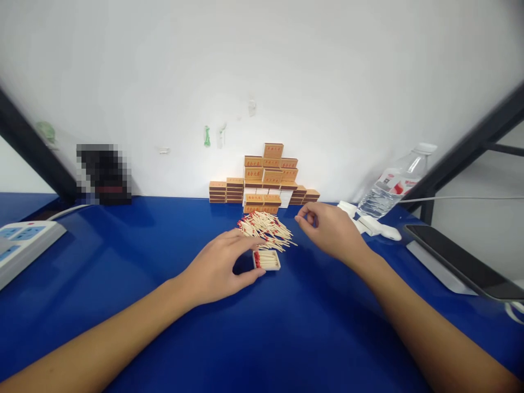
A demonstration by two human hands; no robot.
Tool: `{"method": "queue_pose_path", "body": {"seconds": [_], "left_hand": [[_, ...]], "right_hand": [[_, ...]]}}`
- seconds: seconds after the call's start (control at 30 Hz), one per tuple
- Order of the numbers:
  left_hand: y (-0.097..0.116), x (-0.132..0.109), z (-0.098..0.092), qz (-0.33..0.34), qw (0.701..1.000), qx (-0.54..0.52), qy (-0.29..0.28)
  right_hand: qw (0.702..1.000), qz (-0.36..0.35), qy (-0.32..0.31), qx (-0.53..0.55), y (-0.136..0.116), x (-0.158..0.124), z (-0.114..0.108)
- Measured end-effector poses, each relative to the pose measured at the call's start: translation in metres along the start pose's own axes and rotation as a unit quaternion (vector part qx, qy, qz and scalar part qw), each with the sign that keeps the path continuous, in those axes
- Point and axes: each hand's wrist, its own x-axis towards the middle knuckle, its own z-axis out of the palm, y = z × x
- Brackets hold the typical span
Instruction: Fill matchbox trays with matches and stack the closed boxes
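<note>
My left hand [223, 265] steadies a small white matchbox tray [273, 267] at its left end, thumb at the near side and fingers at the far side. Matches lie side by side in the tray, red heads to the left. Just behind it spreads a loose pile of matches [266, 226], partly hidden by my left fingers. Right of the pile, my right hand [329, 229] hovers with thumb and fingertips drawn together; nothing shows between them. Beyond the pile stand stacked orange-brown matchboxes [254, 173], highest in the middle, against the wall.
A water bottle [395, 183] leans at the back right near white plastic pieces [374, 225]. A phone [462, 259] is at the right edge. On the left are a power strip [30, 243] and a blurred-out black object [108, 174]. All this is on a blue table [262, 338].
</note>
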Motion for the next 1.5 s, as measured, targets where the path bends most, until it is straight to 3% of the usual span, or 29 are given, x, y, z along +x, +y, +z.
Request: {"method": "queue_pose_path", "body": {"seconds": [0.37,0.5,0.63,0.73,0.9,1.03,1.17,1.33,1.5], "left_hand": [[0.0,0.0,-0.001,0.009,1.0,0.017,-0.002],[0.0,0.001,-0.002,-0.003,1.0,0.022,0.022],[0.001,0.001,-0.003,0.007,0.999,0.032,0.001],[0.001,0.001,-0.004,-0.009,0.999,0.04,0.016],[0.0,0.001,-0.003,0.004,0.999,0.051,-0.01],[0.0,0.0,-0.001,0.014,0.999,0.025,0.042],[0.0,0.0,0.002,0.036,0.998,0.011,0.046],[-0.002,0.0,0.0,0.045,0.995,0.038,0.079],[-0.006,0.003,-0.003,0.05,0.985,0.083,0.145]], "right_hand": [[0.998,0.06,-0.017,-0.001,0.007,0.005,0.001],[0.997,0.073,-0.019,-0.006,0.012,0.007,0.002],[0.997,0.071,-0.017,0.003,0.012,0.007,0.003],[0.997,0.081,-0.008,0.018,0.014,0.008,0.004],[0.991,0.123,0.024,0.046,0.03,0.012,0.004],[0.98,0.168,0.036,0.104,0.052,0.027,-0.001],[0.958,0.237,0.08,0.14,0.066,0.058,-0.005],[0.94,0.282,0.067,0.182,0.055,0.092,0.008],[0.92,0.304,0.054,0.242,0.041,0.095,0.002]]}}
